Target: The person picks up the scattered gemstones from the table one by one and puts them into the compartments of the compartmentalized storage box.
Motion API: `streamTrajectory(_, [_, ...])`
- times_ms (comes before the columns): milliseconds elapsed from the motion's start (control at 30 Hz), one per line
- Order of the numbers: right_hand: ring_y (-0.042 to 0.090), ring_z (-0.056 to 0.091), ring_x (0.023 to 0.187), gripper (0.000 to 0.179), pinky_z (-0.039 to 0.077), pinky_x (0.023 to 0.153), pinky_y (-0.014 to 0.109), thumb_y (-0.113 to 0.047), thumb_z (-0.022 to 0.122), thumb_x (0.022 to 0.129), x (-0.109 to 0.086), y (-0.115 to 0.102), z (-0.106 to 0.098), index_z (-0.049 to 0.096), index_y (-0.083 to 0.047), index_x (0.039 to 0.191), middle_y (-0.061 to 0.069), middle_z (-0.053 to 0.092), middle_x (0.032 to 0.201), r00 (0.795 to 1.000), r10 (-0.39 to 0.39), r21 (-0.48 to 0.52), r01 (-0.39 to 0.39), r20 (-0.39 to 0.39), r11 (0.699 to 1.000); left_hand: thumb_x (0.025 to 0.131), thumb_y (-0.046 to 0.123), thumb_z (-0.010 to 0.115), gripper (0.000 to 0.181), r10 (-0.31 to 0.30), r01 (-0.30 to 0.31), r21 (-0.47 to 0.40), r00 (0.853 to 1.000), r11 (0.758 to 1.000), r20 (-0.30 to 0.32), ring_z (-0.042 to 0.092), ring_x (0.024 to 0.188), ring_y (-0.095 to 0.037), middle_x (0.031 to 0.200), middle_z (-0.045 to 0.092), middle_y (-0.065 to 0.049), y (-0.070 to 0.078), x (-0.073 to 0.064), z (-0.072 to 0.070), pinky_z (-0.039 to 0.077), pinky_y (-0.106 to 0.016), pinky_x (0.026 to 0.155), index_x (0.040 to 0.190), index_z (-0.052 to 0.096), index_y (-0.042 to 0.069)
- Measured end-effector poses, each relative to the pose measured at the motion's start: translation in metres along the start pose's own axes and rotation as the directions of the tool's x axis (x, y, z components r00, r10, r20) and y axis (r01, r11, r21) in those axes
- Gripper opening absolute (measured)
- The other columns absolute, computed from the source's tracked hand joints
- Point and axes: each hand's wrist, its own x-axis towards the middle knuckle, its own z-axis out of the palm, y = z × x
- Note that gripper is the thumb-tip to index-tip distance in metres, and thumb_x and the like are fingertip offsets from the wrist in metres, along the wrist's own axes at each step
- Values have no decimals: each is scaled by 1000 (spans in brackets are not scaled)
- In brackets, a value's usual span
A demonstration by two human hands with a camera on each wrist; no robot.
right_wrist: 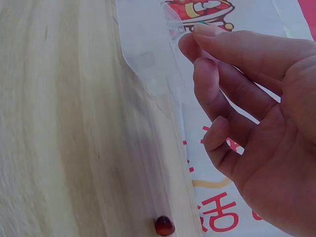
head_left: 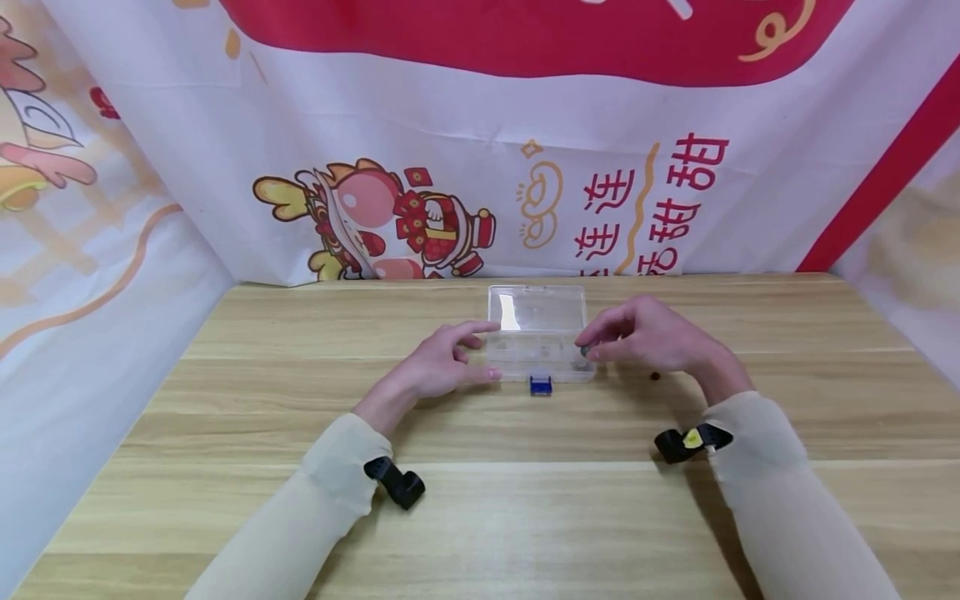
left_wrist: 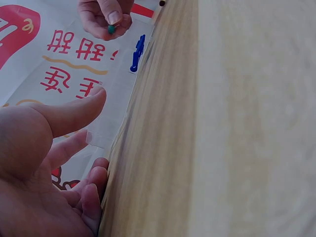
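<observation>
A clear plastic box (head_left: 537, 349) stands with its transparent lid (head_left: 537, 308) raised at the back. A blue latch (head_left: 540, 385) juts from its front edge. My left hand (head_left: 444, 361) is at the box's left end, index finger and thumb spread apart; in the left wrist view a finger reaches the box's corner. Over the right end of the box, my right hand (head_left: 637, 337) pinches a small green bead (left_wrist: 111, 29) between thumb and index finger. Its other fingers curl loosely. In the right wrist view the fingertips hide most of the bead.
A dark red-brown bead (right_wrist: 164, 225) lies on the wooden table (head_left: 525, 508), to the right of the box. Behind the table hangs a printed white and red cloth (head_left: 450, 108).
</observation>
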Motion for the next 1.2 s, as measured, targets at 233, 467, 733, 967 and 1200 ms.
streamTrajectory(233, [25,60,98,19,48,83,35,-21,80,95,3,-6,5,82,-19,114,0,80,113,1000,14,0,-14,-13,1000,92,27,84,72,-7,7,-6,1000,1000,1,53,113,-25,153,54,-10,-1,0,0,44,-36,95,157,52,33])
streamTrajectory(467, [25,59,94,19,49,79,34,-19,78,96,6,-9,12,82,-18,115,1,79,111,1000,5,6,-5,-7,1000,91,26,84,72,-11,11,-11,1000,1000,2,53,116,-26,154,53,-10,-1,0,1,44,-37,96,156,53,34])
streamTrajectory(733, [23,59,92,17,49,76,31,-15,77,97,10,-10,19,82,-17,113,1,80,109,1000,-19,19,19,-6,1000,92,27,84,71,-7,7,-8,1000,1000,6,53,116,-26,154,53,-10,0,0,1,44,-37,97,156,52,33])
streamTrajectory(967, [22,60,95,17,49,81,32,-16,79,95,11,-11,22,83,-17,112,1,80,109,999,-40,7,40,-5,999,93,27,83,71,-16,16,-11,1000,1000,7,53,118,-27,154,53,-10,-1,1,1,44,-39,99,156,53,34])
streamTrajectory(1200, [23,59,95,15,48,80,33,-17,79,96,12,-12,24,83,-18,110,0,80,109,999,-34,-5,34,1,999,92,27,84,71,-16,16,-5,1000,1000,2,54,117,-26,153,53,-10,0,0,1,45,-38,97,156,53,34])
